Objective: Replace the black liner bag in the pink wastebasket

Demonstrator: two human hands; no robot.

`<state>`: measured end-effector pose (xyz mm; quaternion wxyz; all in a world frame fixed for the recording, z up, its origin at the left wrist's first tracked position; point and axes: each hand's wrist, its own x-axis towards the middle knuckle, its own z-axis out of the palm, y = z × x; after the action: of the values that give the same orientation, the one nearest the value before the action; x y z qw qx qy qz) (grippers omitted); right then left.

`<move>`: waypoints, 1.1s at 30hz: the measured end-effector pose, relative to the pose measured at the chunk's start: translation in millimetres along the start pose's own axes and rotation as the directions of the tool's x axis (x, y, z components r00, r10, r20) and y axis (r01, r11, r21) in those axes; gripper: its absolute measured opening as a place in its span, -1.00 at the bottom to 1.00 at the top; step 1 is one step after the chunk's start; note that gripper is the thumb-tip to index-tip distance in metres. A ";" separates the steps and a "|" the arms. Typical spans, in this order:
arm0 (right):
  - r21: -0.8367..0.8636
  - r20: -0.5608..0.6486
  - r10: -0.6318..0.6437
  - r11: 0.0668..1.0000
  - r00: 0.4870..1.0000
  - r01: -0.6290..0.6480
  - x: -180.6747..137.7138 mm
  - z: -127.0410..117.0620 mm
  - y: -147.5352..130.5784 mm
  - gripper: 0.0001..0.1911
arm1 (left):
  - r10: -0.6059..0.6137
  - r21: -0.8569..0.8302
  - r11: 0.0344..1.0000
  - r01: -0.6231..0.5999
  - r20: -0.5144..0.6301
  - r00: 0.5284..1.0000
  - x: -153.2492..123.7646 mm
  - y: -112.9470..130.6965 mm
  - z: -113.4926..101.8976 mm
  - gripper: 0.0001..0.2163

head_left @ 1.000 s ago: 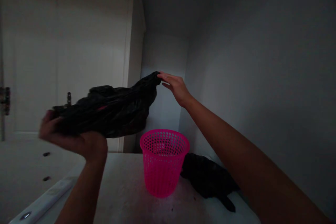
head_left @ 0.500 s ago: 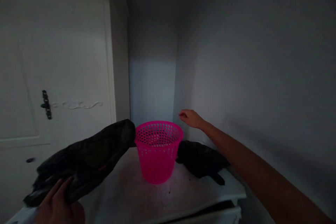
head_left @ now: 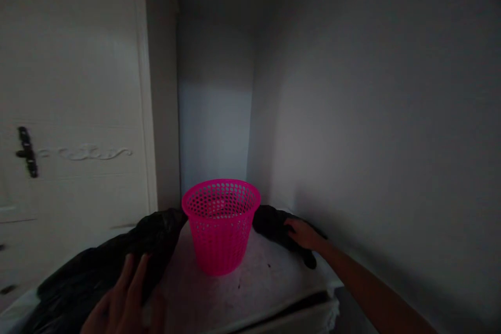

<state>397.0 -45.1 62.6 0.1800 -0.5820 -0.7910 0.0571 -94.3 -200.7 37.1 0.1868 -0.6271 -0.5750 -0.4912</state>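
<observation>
A pink perforated plastic basket (head_left: 221, 240) stands upright between two dark things on a white surface (head_left: 219, 302). To its left lies a long, crumpled, slightly shiny black plastic bag (head_left: 105, 261). My left hand (head_left: 125, 300) is in front of that bag, fingers extended and apart; it does not hold the bag. On the basket's right is a limp black bundle (head_left: 272, 223) with a narrow end hanging toward me; whether it is cloth or plastic I cannot tell. My right hand (head_left: 301, 232) rests on it with curled fingers closed on its upper part.
A white cabinet door (head_left: 86, 88) with a dark handle (head_left: 27, 151) rises at the left. A grey wall (head_left: 352, 115) runs along the right side. The front edge of the white surface has a dark gap (head_left: 297, 305) beneath it. The light is dim.
The black bag has come down from the air onto the surface, and my left hand has let go of it. My right hand has lowered from beside the wall onto the black bundle.
</observation>
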 end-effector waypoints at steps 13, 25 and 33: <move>0.281 -0.929 0.127 0.854 0.349 0.438 114.9 -251.6 -117.4 -0.79 | 0.236 -0.112 0.968 -0.226 0.096 0.967 112.4 91.6 35.0 -0.62; 0.454 -0.876 0.192 0.635 0.442 0.625 196.4 -207.9 -226.3 -0.76 | 0.267 -0.141 0.958 -0.249 0.131 0.955 105.2 91.5 33.2 -0.72; 0.602 -0.563 0.022 0.696 0.826 0.392 169.0 -134.1 -221.2 -0.66 | 0.277 -0.070 0.961 -0.269 0.149 0.949 111.6 90.5 18.1 -0.76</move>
<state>201.4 28.1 290.3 0.6006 -0.3764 -0.6851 0.1679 -21.2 -150.5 151.6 0.1915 -0.7418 -0.4834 -0.4236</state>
